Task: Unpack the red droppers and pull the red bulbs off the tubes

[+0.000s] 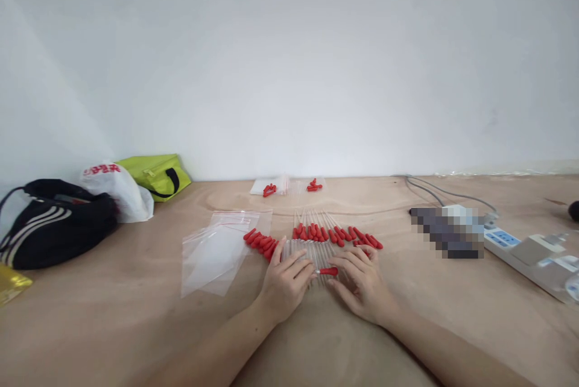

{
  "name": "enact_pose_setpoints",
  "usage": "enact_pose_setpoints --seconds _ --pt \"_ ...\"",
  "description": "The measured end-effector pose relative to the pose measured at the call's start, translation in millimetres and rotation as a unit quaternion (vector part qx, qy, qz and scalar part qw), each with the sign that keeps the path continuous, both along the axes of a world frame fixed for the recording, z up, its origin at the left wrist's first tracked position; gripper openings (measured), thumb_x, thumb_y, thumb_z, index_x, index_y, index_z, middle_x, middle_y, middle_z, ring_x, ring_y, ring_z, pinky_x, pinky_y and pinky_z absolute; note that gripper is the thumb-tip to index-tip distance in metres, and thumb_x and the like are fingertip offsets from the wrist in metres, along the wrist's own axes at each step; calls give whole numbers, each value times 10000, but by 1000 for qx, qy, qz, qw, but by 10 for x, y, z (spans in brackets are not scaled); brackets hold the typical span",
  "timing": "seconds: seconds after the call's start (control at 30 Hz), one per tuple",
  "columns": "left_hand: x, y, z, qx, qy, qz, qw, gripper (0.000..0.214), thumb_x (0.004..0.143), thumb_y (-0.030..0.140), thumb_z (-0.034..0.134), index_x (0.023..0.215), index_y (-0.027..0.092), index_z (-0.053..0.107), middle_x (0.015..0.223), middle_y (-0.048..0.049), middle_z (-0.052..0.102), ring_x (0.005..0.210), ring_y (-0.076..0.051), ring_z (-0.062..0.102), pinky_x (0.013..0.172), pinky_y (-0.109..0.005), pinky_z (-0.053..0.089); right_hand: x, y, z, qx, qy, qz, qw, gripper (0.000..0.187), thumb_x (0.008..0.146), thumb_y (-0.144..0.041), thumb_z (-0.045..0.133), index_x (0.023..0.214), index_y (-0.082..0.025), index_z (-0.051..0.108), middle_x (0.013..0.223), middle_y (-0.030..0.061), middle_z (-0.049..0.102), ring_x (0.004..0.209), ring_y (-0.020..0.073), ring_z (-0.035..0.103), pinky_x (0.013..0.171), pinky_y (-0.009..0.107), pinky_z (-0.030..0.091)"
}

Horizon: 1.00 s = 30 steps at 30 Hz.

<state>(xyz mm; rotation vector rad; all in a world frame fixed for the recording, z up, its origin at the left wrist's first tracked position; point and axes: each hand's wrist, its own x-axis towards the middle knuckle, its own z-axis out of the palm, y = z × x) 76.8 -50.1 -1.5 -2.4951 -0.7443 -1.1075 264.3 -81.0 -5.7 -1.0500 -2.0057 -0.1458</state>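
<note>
A glass dropper with a red rubber bulb (pixel 328 271) lies sideways between my two hands. My left hand (pixel 287 281) is closed around its glass end, and the tube is mostly hidden by the fingers. At the bulb's tip, the thumb and fingers of my right hand (pixel 360 283) close on it. Beneath and just beyond my hands are many clear glass tubes (pixel 296 246) laid side by side. Red bulbs (pixel 312 232) line up behind them, with more red bulbs (pixel 260 241) slanting down by my left hand and others (pixel 364 236) beyond my right.
Clear zip bags (pixel 210 257) lie left of the droppers. Two small bags with red bulbs (pixel 269 190) (pixel 314 185) rest near the wall. Black bag (pixel 58 224), white plastic bag (pixel 115 191) and lime pouch (pixel 158 176) stand left; a power strip (pixel 527 254) and blurred-out object (pixel 446 233) lie right.
</note>
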Motion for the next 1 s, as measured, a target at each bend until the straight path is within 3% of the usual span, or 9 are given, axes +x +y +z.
enact_pose_setpoints --seconds 0.17,0.3,0.4,0.5,0.63,0.83,1.0 --pt "29 -33 -9 -5 0 -28 1000 211 863 150 413 754 167 592 733 14 667 880 -142 602 1042 -421 158 -69 35 -80 63 2 0 998 99 784 -313 570 848 -267 630 642 -33 613 707 136 502 826 374 244" --pt "-11 -32 -25 -16 4 -43 999 226 864 143 399 723 168 573 690 17 657 880 -141 605 1038 -424 161 -30 24 -114 70 -13 5 997 94 792 -296 559 808 -254 642 563 -34 566 661 122 484 833 373 241" --pt "-213 26 -3 -25 -6 -26 999 242 861 122 383 705 167 563 684 13 656 861 -143 614 1018 -422 207 166 9 -103 60 -12 -31 998 146 809 -251 524 719 -229 636 545 -29 554 633 114 478 815 361 250" --pt "-500 83 43 -9 -18 28 999 170 843 103 431 785 168 577 756 -1 673 871 -160 615 982 -416 265 433 12 -107 50 3 -108 993 120 801 -246 537 744 -225 641 612 -12 596 646 118 497 771 348 264" --pt "-677 76 79 13 -18 5 1000 122 842 122 463 847 174 573 834 -19 670 934 -181 591 927 -399 341 577 64 -172 22 23 -97 995 108 798 -281 544 839 -244 637 770 17 627 706 139 532 694 321 326" --pt "-472 60 20 -12 -22 -2 1000 173 844 140 454 972 176 564 776 -37 598 696 -130 562 641 -247 469 459 214 -226 4 142 -44 989 217 832 -245 446 1001 -215 580 872 64 566 828 154 550 724 288 438" --pt "-164 81 -29 -79 -33 21 996 417 814 34 294 1199 108 435 919 -112 511 780 -145 542 674 -256 491 553 480 -85 -44 201 -140 968 265 791 -327 456 984 -189 575 821 56 582 715 150 552 649 282 441"
